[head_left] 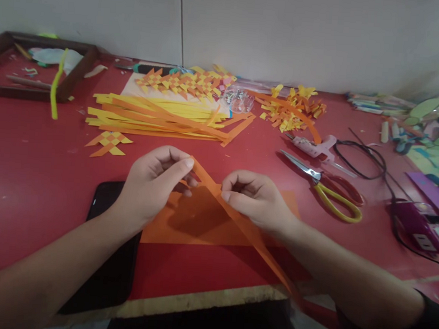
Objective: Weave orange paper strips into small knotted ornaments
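An orange paper strip [240, 221] runs slantwise between my hands and down past the table's front edge. My left hand [161, 180] pinches its upper end between thumb and fingers. Lower on the same strip, my right hand [253, 197] grips the edge with thumb and curled fingers. Below both hands lies an orange paper sheet [203, 228], flat on the red table [174, 269]. Under my left forearm is a black phone [114, 267], partly covered. A small woven orange and yellow paper piece [111, 142] rests beyond my left hand.
Yellow and orange paper strips [151, 114] lie behind my hands, with woven paper pieces [183, 83] and paper scraps [293, 109] farther back. Scissors [321, 184] and a pink glue gun [314, 147] with a black cable are at right. A wooden frame [87, 65] stands back left.
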Motion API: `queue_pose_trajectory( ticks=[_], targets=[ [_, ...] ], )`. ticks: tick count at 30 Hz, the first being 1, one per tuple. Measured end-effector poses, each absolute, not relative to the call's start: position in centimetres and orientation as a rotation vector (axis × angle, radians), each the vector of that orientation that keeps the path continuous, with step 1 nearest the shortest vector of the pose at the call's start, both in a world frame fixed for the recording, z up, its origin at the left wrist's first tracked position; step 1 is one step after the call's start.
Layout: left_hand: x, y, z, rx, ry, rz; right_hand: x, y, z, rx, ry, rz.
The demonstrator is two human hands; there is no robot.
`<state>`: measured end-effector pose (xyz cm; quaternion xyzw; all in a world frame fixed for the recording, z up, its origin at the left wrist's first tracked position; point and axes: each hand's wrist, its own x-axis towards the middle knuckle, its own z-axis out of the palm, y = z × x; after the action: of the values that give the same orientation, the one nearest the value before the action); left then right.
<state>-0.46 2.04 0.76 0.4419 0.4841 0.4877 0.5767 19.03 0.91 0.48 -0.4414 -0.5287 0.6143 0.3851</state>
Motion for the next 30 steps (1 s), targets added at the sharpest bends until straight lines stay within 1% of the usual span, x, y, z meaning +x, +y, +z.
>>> queue_pose_trajectory(
  ticks=[3,5,7,11,14,18,25,30],
  targets=[
    [-0.51,2.26,0.61,0.983,1.129,1.266,19.13,0.93,0.47,-1.133,-1.337,1.577],
    [-0.52,2.23,0.64,0.962,1.11,1.255,19.16,0.88,0.45,-1.136,-1.326,1.587],
    [-0.55,2.07,0.67,0.982,1.06,1.122,19.17,0.8,0.42,-1.131,-1.316,1.589],
    [-0.61,1.76,0.7,1.102,0.97,0.681,19.07,0.66,0.36,-1.097,-1.348,1.59],
    [-0.54,1.72,0.93,1.16,0.957,0.528,18.92,0.62,0.38,-1.071,-1.378,1.607],
    [-0.37,1.68,1.3,1.103,0.979,0.558,18.74,0.64,0.32,-1.088,-1.373,1.606],
    [-0.68,1.79,0.94,0.947,0.973,0.779,18.74,0.63,0.24,-1.108,-1.353,1.625],
    [-0.69,1.93,0.88,0.976,1.022,0.807,18.68,0.53,0.54,-1.115,-1.335,1.614]
  ],
)
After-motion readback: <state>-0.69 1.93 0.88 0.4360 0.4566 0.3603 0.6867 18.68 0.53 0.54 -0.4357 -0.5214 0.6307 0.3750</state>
